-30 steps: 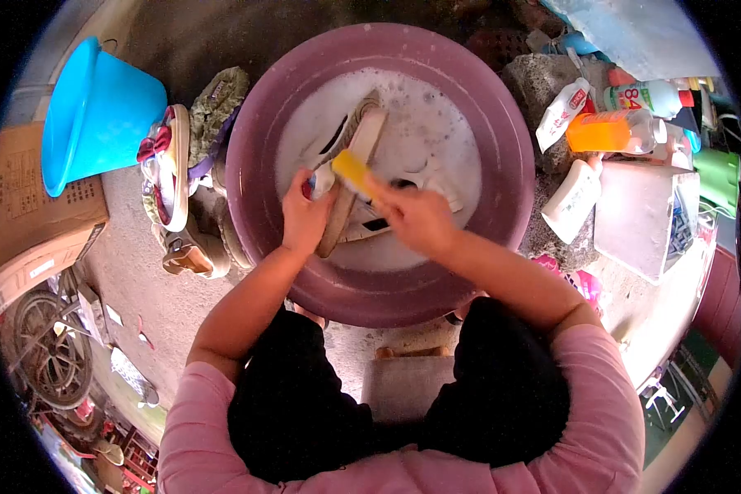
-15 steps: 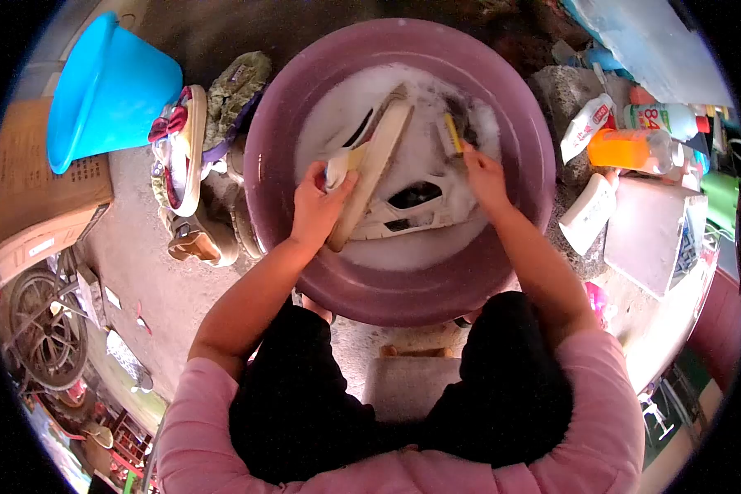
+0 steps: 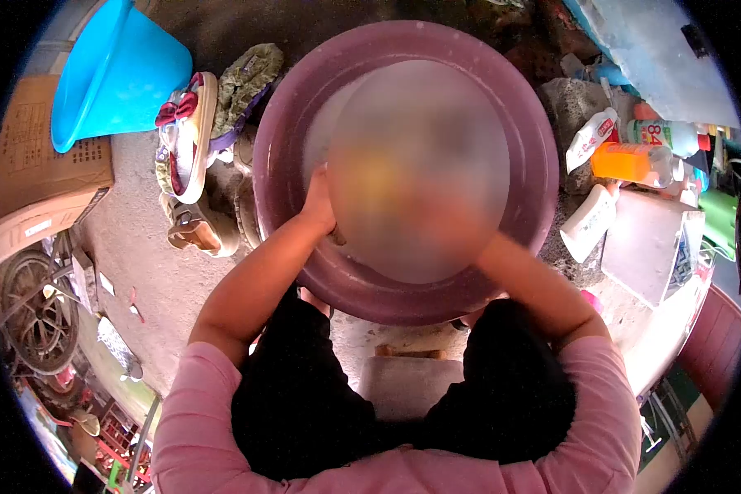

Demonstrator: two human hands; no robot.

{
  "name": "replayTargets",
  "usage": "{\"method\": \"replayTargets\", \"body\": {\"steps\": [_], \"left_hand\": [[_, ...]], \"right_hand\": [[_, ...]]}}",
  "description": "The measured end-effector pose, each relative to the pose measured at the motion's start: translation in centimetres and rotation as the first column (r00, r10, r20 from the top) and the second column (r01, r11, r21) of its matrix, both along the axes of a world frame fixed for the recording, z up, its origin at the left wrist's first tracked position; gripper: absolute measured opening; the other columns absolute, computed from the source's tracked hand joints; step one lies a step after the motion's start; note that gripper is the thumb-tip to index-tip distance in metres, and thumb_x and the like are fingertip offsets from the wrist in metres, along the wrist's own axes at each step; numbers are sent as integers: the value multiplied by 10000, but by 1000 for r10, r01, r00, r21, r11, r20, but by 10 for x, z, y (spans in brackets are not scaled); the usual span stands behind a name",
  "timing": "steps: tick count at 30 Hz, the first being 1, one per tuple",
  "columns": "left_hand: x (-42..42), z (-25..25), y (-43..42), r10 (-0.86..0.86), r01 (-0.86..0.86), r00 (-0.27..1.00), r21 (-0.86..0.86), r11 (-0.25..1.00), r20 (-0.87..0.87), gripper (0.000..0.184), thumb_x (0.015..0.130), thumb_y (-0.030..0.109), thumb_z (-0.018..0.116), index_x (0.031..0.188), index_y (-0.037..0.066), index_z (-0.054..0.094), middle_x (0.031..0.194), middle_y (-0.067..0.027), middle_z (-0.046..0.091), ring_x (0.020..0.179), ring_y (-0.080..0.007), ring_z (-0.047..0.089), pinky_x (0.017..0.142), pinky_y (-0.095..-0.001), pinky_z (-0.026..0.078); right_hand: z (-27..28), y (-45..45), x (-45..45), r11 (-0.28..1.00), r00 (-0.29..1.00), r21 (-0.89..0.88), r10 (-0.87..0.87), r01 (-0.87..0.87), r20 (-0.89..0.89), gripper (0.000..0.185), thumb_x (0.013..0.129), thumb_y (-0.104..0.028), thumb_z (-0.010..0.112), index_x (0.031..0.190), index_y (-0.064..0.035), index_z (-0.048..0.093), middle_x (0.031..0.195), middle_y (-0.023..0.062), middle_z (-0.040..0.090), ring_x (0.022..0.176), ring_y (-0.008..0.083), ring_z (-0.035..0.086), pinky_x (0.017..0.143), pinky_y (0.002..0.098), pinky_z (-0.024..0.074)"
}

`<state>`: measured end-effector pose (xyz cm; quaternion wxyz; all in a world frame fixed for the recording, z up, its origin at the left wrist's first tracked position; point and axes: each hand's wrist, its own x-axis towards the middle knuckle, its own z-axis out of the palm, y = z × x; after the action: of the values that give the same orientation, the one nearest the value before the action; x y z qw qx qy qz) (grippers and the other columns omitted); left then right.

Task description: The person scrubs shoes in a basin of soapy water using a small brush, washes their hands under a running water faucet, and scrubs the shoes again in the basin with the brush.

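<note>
Left hand (image 3: 321,202) and right hand (image 3: 461,226) reach into the basin (image 3: 273,156); blur obscures fingers' state and any item's direction or axis.

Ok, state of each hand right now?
Left hand: at the tub, partly blurred; grip can't be told.
Right hand: blurred out; grip can't be told.

Purple basin (image 3: 276,177), bright blue bucket (image 3: 140,74).

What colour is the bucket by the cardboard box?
The bucket is bright blue; the head view shows it best.
</note>
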<state>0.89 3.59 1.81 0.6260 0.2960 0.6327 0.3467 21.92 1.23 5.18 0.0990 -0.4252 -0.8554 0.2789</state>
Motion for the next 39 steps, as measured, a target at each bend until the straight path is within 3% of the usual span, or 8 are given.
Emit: {"method": "replayTargets", "body": {"steps": [3,11,15,23,25,29,35,39], "left_hand": [[-4,-15,-8,-226,278,942,200,940,-247,515,885,466,440,940,-26,581,839,-80,586,749,-151,536,699,-291,435],[3,-15,-9,105,-78,968,-124,989,227,522,882,472,443,992,-23,566,890,-71,573,781,-143,520,718,-285,421],[4,-36,-15,-90,121,982,186,975,-168,516,886,473,432,999,-12,569,881,-73,573,777,-147,513,725,-286,419],[13,-3,-5,64,-42,991,-182,982,114,515,894,459,423,968,-25,583,880,-94,588,803,-153,503,782,-290,393],[2,-46,-15,-155,189,977,263,946,-143,514,898,456,416,972,-26,582,882,-96,588,802,-158,510,782,-291,395],[13,-23,-4,-91,89,996,-101,991,-20,521,904,458,399,975,-26,578,882,-94,589,802,-163,517,779,-291,397],[11,-22,-7,-59,67,993,-68,995,104,520,908,452,393,969,-28,584,861,-91,585,786,-151,497,766,-279,397],[10,-28,-12,-167,195,971,164,967,-173,501,910,441,399,962,-21,587,849,-81,581,771,-139,494,753,-268,400]], "right_hand": [[-30,23,20,989,985,22,-149,148,89,443,790,-229,601,1213,-306,493,633,90,565,512,262,555,484,364,466],[9,4,0,999,997,-21,30,-29,67,374,784,-243,617,1150,-288,558,656,83,595,505,232,555,485,342,465],[-22,73,43,894,891,-87,-423,440,167,288,791,-276,605,1079,-256,608,681,101,604,520,254,565,459,352,453],[6,-7,4,997,994,-59,-56,50,-96,299,822,-333,556,1108,-257,591,683,82,613,520,269,567,487,372,462],[-15,21,21,981,973,-35,-194,191,-123,315,826,-338,550,1131,-262,576,662,93,603,511,267,561,488,371,459],[-28,55,53,938,939,59,-343,341,36,329,836,-354,531,1153,-270,560,627,116,581,500,271,552,481,379,450],[18,-13,2,996,997,-41,-75,73,-29,333,848,-368,513,1158,-257,560,611,141,565,493,270,552,473,373,452],[-36,44,45,910,928,-186,-356,372,111,314,846,-300,527,1148,-222,566,671,119,601,510,266,562,473,341,461]]}}
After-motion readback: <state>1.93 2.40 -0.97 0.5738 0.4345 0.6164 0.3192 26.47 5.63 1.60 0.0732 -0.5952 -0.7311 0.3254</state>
